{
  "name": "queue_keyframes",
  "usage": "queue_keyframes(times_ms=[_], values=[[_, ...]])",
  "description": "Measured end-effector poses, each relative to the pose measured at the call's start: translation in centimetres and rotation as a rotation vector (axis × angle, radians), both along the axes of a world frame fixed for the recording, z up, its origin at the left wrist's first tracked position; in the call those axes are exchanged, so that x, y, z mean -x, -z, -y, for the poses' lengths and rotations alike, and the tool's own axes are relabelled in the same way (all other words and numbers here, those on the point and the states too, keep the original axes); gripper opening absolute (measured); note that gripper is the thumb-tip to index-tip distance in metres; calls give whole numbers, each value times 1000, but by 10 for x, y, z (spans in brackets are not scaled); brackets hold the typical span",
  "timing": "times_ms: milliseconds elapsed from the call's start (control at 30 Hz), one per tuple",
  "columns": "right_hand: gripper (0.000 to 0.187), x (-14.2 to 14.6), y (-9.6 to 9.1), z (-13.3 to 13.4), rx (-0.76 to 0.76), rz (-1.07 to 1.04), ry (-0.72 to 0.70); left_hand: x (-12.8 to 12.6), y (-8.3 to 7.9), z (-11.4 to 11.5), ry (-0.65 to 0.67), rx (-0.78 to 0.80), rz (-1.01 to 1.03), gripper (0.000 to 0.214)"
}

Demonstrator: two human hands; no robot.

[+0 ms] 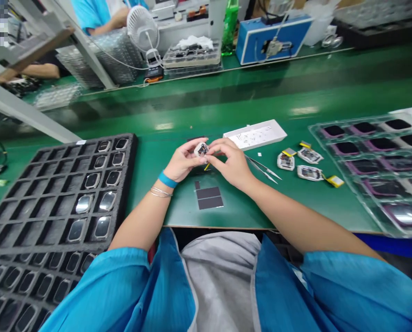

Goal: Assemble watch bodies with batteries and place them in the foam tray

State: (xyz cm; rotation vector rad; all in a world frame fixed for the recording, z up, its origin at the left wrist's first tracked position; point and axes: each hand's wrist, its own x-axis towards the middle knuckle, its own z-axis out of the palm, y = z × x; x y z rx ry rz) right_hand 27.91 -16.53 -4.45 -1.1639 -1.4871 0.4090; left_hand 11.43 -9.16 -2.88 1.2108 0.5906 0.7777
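Between my two hands, above the green bench, is a small pale smartwatch case with its electronics showing. My left hand wraps round its left side, fingers closed. The fingers of my right hand pinch at its right edge; a bit of yellow shows just below them. Dark rectangular adhesive sheets lie flat below my hands. Tweezers rest to the right of my right hand. Farther right sit several open watch cases, with yellow battery packs beside them.
A white box with small pieces stands behind my right hand. At left is a black foam tray partly filled with watch faces; at right, a clear plastic tray of parts. A fan and a blue box stand behind. A person sits opposite.
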Motion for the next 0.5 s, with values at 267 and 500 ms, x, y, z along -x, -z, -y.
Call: queue_keyframes(times_ms=[267, 500], values=[[11, 5, -8, 8, -57, 131, 195, -6, 7, -1, 89, 40, 102, 69], [12, 4, 0, 2, -131, 186, 292, -7, 13, -6, 123, 80, 124, 68]])
